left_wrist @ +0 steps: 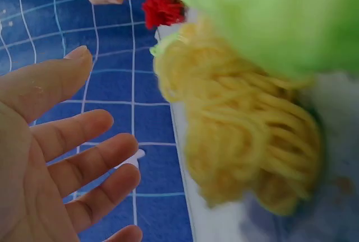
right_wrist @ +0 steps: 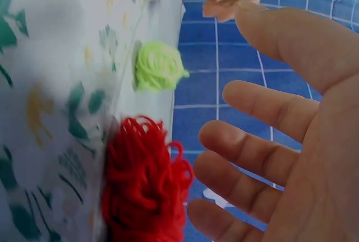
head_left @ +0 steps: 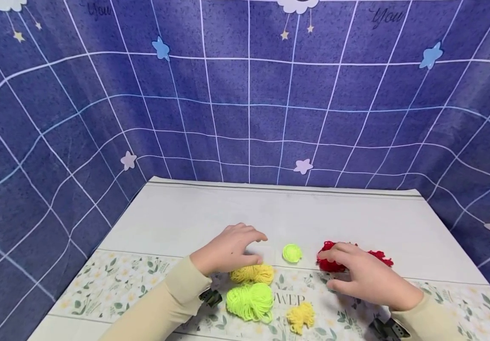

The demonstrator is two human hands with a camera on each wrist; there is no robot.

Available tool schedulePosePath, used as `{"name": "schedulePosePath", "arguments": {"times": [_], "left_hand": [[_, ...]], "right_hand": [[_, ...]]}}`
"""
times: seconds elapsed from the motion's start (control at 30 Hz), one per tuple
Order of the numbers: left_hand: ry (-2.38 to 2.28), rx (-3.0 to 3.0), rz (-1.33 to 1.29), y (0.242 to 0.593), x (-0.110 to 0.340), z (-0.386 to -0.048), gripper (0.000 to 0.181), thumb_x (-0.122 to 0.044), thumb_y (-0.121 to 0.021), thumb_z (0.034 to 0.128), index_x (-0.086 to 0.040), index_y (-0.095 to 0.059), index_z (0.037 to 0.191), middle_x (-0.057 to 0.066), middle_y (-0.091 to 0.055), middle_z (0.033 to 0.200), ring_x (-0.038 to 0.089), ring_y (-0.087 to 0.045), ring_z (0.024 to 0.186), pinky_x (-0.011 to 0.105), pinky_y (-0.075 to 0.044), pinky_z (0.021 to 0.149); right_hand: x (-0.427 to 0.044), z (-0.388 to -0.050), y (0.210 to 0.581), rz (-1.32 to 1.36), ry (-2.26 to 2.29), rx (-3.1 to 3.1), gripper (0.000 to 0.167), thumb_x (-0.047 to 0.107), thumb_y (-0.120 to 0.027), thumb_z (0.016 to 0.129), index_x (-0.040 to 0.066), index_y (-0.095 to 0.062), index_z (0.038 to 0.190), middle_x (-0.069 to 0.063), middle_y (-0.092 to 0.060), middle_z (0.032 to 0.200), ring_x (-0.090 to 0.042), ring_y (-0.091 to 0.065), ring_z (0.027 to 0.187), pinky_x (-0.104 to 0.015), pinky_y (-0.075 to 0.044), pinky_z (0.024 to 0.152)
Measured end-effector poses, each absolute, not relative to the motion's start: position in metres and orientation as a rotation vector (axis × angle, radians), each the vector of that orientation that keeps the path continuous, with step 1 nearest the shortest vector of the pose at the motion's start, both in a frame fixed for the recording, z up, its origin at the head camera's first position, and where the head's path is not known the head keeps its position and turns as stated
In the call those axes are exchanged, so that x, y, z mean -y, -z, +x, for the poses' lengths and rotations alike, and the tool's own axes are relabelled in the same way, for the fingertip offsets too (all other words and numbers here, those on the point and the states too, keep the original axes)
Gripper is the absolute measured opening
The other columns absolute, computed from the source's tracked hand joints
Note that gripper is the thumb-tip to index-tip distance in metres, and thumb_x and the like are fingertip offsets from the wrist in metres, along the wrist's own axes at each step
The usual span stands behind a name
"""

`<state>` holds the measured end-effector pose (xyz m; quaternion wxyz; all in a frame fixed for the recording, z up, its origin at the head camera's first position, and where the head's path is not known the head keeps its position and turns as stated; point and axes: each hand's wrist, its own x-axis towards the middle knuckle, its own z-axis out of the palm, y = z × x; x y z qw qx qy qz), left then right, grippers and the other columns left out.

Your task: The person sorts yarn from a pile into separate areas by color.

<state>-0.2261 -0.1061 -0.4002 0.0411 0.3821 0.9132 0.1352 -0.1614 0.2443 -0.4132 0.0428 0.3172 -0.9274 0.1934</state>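
Note:
My left hand (head_left: 234, 248) hovers above a yellow yarn skein (head_left: 253, 274), its fingers relaxed and holding nothing. Just nearer to me lies a larger neon-green yarn skein (head_left: 250, 303), which looms blurred in the left wrist view. Over on the right, my right hand (head_left: 366, 274) is held above red yarn (head_left: 330, 266) and partly covers it in the head view. Its fingers are spread apart with nothing between them, as the right wrist view shows. Between the hands sits a small neon-green yarn ball (head_left: 292, 253). A small yellow yarn bundle (head_left: 301, 317) lies closer to me.
The things lie on a white table cover (head_left: 211, 203) with a floral printed band (head_left: 130, 274). A blue gridded curtain (head_left: 245, 118) with stars hangs behind the table and along both sides. Dark wrist devices (head_left: 212, 297) sit under both wrists.

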Motion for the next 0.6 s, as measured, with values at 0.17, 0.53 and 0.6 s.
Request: {"name": "schedulePosePath", "arguments": {"times": [0.17,0.53,0.6], "left_hand": [[-0.424,-2.772,1.145,0.407,0.120,-0.223,0.048,-0.043,-0.066,0.0974,-0.020,-0.060,0.139,-0.005,-0.061,0.132,0.019,-0.052,0.124,0.049,-0.035,0.109],[-0.412,-2.723,1.122,0.421,0.138,-0.226,0.052,-0.044,-0.070,0.0932,-0.018,-0.062,0.137,-0.006,-0.061,0.130,0.017,-0.052,0.121,0.047,-0.038,0.107],[-0.422,-2.709,1.112,0.422,0.139,-0.226,0.051,-0.043,-0.071,0.0929,-0.018,-0.063,0.137,-0.006,-0.062,0.129,0.016,-0.053,0.120,0.047,-0.038,0.107]], "right_hand": [[-0.235,-0.157,0.418,1.006,-0.615,2.915,0.047,0.040,-0.080,0.087,0.027,-0.067,0.129,0.015,-0.059,0.117,-0.007,-0.054,0.105,-0.035,-0.053,0.090],[-0.221,-0.147,0.430,1.128,-0.664,2.903,0.045,0.040,-0.079,0.086,0.031,-0.066,0.128,0.015,-0.055,0.110,-0.007,-0.051,0.095,-0.025,-0.048,0.080],[-0.220,-0.145,0.430,1.151,-0.674,2.893,0.045,0.039,-0.079,0.086,0.030,-0.066,0.128,0.015,-0.055,0.111,-0.008,-0.051,0.096,-0.024,-0.047,0.079]]}}
